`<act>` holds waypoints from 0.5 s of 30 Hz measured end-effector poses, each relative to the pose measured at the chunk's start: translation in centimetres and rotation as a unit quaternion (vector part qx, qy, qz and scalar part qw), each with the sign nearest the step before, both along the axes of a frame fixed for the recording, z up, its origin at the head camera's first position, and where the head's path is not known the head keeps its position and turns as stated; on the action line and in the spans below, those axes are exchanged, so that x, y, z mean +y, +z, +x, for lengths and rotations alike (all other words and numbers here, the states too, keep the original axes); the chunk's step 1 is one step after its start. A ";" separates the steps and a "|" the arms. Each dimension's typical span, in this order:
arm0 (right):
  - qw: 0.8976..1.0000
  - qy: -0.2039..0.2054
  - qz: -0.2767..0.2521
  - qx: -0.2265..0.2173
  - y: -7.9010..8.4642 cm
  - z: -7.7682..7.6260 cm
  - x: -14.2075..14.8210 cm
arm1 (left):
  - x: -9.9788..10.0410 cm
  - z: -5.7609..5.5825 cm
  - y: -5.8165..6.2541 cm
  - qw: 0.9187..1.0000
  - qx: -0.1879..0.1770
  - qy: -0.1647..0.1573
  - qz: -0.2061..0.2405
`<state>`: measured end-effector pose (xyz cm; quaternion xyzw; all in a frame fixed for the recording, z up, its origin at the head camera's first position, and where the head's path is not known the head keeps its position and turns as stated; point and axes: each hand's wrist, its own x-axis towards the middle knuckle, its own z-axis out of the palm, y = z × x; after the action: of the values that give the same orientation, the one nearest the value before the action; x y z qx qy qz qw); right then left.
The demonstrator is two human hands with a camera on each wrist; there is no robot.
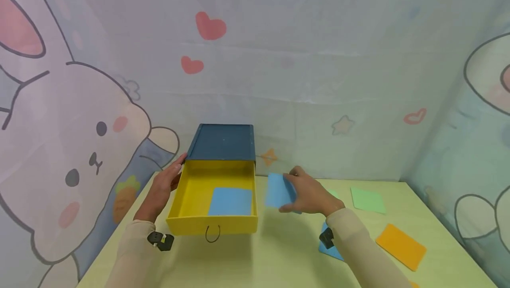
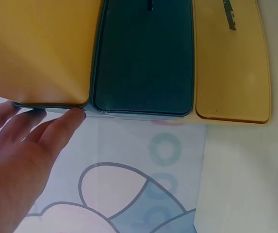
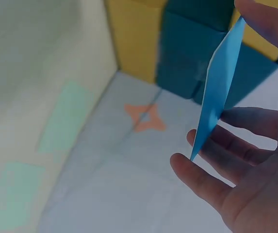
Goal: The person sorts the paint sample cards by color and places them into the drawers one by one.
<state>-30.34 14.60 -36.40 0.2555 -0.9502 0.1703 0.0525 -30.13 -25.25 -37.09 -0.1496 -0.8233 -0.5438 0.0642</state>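
Note:
My right hand pinches a blue square card between thumb and fingers, in the air just right of the open yellow drawer. In the right wrist view, the blue card appears nearly edge-on, with the thumb at its top edge and fingertips at its lower part. Another blue card lies inside the drawer, at its front right. On the other side, my left hand rests along the left of the dark-topped drawer cabinet. The left wrist view shows its fingertips at the cabinet's edge.
Below the pulled-out drawer, the cabinet has a dark green drawer front and a yellow one. To the right on the table lie green cards, an orange card and a blue card partly under the right forearm. A printed cloth wall stands behind.

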 end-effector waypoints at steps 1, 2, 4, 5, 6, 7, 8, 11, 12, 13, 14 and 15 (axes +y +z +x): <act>1.000 0.003 -0.002 0.008 0.5 0.1 -0.3 | 0.0 0.1 0.1 1.000 -0.003 -0.001 0.001; 1.000 0.006 -0.006 0.014 1.1 0.2 -0.6 | 0.0 0.1 0.1 1.000 -0.005 -0.003 0.001; 0.999 0.014 -0.009 0.029 2.2 0.4 -1.1 | 0.0 0.1 0.2 1.000 -0.009 -0.006 0.004; 0.999 0.018 -0.010 0.037 2.8 0.5 -1.3 | 0.0 0.1 0.2 1.000 -0.010 -0.007 0.006; 0.999 0.020 -0.009 0.046 3.3 0.6 -1.5 | 0.0 0.1 0.2 1.000 -0.012 -0.007 0.007; 0.998 0.023 -0.008 0.055 3.9 0.7 -1.7 | 0.0 0.2 0.2 1.000 -0.013 -0.007 0.009; 0.998 0.023 -0.007 0.062 4.4 0.8 -1.9 | 0.0 0.1 0.2 1.000 -0.013 -0.007 0.011; 0.997 0.017 -0.001 0.081 5.8 1.1 -2.1 | 0.0 0.1 0.2 1.000 -0.013 -0.006 0.013; 0.996 0.016 -0.002 0.082 6.2 1.2 -2.2 | 0.0 0.1 0.2 1.000 -0.013 -0.006 0.012; 0.996 0.016 -0.003 0.083 6.5 1.2 -2.2 | 0.0 0.1 0.2 1.000 -0.013 -0.006 0.012; 0.997 0.016 -0.006 0.082 6.8 1.3 -2.4 | -0.1 0.1 0.3 1.000 -0.014 -0.006 0.011; 0.997 0.019 -0.010 0.079 7.1 1.4 -2.6 | -0.1 0.1 0.3 1.000 -0.015 -0.005 0.009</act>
<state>-28.97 11.97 -29.33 0.2857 -0.9364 0.1598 0.1265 -30.03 -25.35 -36.80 -0.1451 -0.8184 -0.5538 0.0509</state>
